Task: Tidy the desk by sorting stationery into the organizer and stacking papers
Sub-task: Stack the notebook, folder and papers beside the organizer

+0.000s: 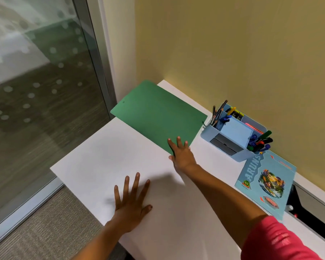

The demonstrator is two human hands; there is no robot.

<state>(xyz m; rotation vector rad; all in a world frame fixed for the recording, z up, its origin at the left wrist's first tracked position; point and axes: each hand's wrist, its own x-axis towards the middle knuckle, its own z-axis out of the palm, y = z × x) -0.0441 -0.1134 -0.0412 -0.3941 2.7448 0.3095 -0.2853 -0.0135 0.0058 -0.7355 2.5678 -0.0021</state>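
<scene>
The right hand [181, 154] lies flat with its fingers spread, fingertips pressing on the near corner of a green sheet [158, 117]. That sheet lies at an angle across the far part of the white bench [101, 156], its far left side sticking out past the bench edge towards a glass panel [36, 72]. The left hand [131, 201] is also spread flat, palm down on the white surface nearer the person, well apart from the right one and gripping nothing. Just right of the green sheet stands a light blue organizer [235, 136] against the yellow wall [233, 44], with pencils [217, 113] upright in its far compartment and markers [261, 141] in its right one. A blue book [266, 184] lies flat just beside the organizer, along the wall. The right arm wears a pink sleeve [276, 239]
</scene>
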